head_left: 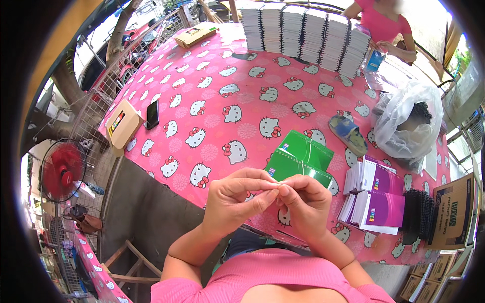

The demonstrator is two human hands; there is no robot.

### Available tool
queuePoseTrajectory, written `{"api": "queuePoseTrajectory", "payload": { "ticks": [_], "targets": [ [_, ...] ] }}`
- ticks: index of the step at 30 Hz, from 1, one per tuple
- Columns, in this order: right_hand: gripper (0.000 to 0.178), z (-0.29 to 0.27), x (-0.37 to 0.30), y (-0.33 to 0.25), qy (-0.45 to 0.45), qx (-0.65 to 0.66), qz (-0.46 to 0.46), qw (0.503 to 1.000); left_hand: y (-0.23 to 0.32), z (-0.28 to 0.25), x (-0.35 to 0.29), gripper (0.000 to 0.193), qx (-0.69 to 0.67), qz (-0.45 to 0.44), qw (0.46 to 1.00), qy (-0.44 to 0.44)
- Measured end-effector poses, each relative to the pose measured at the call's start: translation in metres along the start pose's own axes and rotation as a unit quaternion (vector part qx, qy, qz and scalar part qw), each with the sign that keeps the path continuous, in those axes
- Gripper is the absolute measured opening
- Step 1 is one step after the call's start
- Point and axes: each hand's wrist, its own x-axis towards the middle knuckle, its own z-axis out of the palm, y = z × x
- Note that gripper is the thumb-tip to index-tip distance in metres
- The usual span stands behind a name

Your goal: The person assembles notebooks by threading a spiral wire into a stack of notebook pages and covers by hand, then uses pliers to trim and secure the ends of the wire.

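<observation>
My left hand and my right hand meet over the table's near edge, thumbs and forefingers pinched together. Whatever sits between the fingertips is too small to make out. Just beyond them lie green notebooks, overlapping, with a thin pale strand across their covers. I cannot tell whether that strand reaches my fingers. To the right of my right hand stand stacks of purple-covered notebooks, their white page edges showing. Black binding coils are heaped beside these.
A pink patterned cloth covers the table. Tall stacks of notebooks line the far edge, near another person. At right are a pouch, plastic bag and carton; at left, a phone, box and fan.
</observation>
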Motion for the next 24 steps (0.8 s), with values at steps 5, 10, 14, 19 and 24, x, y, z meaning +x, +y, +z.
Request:
{"api": "queuePoseTrajectory", "payload": {
  "ticks": [5, 10, 14, 19, 24],
  "targets": [
    [0.01, -0.008, 0.005, -0.008, -0.012, -0.153, -0.043, 0.987, 0.0, -0.005, 0.012, 0.016, 0.134, 0.045, 0.99, -0.021],
    [0.008, -0.012, 0.01, -0.021, -0.035, -0.315, -0.074, 0.946, 0.01, -0.005, 0.023, 0.017, 0.277, 0.115, 0.953, -0.051],
    [0.008, -0.004, 0.015, -0.024, -0.037, -0.386, -0.103, 0.916, 0.009, -0.01, 0.025, 0.017, 0.313, 0.148, 0.937, -0.043],
    [0.008, 0.016, 0.024, -0.014, -0.036, -0.428, -0.103, 0.897, 0.0, -0.034, 0.026, 0.02, 0.281, 0.167, 0.944, -0.036],
    [0.009, 0.044, 0.034, 0.008, 0.014, -0.283, -0.003, 0.959, -0.006, -0.073, 0.031, 0.015, 0.042, 0.031, 0.997, -0.062]
  ]
}}
